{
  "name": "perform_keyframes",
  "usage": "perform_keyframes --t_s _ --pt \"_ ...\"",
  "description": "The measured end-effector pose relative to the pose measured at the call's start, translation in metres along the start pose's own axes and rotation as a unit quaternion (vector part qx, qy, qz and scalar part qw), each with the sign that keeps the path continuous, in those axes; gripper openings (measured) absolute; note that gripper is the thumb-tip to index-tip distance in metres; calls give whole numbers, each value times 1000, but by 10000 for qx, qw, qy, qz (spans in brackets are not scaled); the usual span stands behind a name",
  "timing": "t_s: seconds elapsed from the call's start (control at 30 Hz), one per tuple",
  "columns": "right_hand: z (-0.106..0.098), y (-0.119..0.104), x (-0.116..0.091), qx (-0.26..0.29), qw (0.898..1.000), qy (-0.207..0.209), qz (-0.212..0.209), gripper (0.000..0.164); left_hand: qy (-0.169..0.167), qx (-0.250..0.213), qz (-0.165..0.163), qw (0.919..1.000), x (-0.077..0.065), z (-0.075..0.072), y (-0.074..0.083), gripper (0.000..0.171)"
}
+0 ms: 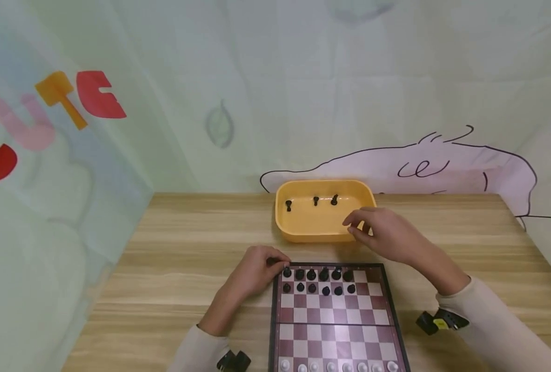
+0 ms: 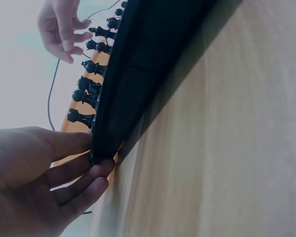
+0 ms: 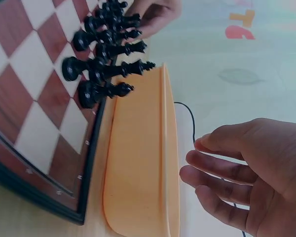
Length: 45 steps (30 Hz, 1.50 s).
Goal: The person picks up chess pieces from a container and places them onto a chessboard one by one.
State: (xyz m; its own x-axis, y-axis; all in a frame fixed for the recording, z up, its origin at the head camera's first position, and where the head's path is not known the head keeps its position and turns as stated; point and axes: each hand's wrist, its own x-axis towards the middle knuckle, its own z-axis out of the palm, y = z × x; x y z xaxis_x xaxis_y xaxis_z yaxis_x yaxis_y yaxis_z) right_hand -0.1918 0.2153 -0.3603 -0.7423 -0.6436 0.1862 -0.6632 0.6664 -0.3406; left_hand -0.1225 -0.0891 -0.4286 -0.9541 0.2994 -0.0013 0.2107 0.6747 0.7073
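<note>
A chessboard (image 1: 335,316) in brown and white squares lies on the table. My left hand (image 1: 253,276) pinches its far left corner, thumb on top and fingertips at the side, as the left wrist view shows. Two rows of black chess pieces (image 1: 324,274) stand at the board's far end, with the two rightmost far-row squares bare. White chess pieces (image 1: 330,367) line the near end. My right hand (image 1: 387,235) hovers over the front right corner of a yellow tray (image 1: 315,237); its fingers are loosely bent and hold nothing. Three black pieces (image 1: 334,200) lie in the tray.
The wooden table (image 1: 187,243) ends against a printed curtain (image 1: 178,93) at the back. The tray stands close behind the board, near the table's far edge. A thin dark cord (image 3: 191,116) hangs beyond the tray.
</note>
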Motion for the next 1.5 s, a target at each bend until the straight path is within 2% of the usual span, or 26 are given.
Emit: perform_keyframes --t_s 0.33,0.5,0.77,1.07,1.33,1.5 --pt "-2 11 29 154 9998 35 153 12 -32 22 -46 10000 0 -3 0 11" --pt "0 20 45 36 9988 101 467 12 -50 12 6 10000 0 -3 0 11" --pt "6 23 71 -67 9947 87 1021 15 -33 33 2 10000 0 -3 0 11" --pt "20 31 90 -99 9813 -30 1924 16 -9 9 61 10000 0 -2 -2 11" --pt "33 38 105 52 9698 15 2438 17 71 44 53 10000 1 -3 0 11" --pt "39 38 105 12 9647 -149 2631 37 43 1 64 10000 0 0 2 11"
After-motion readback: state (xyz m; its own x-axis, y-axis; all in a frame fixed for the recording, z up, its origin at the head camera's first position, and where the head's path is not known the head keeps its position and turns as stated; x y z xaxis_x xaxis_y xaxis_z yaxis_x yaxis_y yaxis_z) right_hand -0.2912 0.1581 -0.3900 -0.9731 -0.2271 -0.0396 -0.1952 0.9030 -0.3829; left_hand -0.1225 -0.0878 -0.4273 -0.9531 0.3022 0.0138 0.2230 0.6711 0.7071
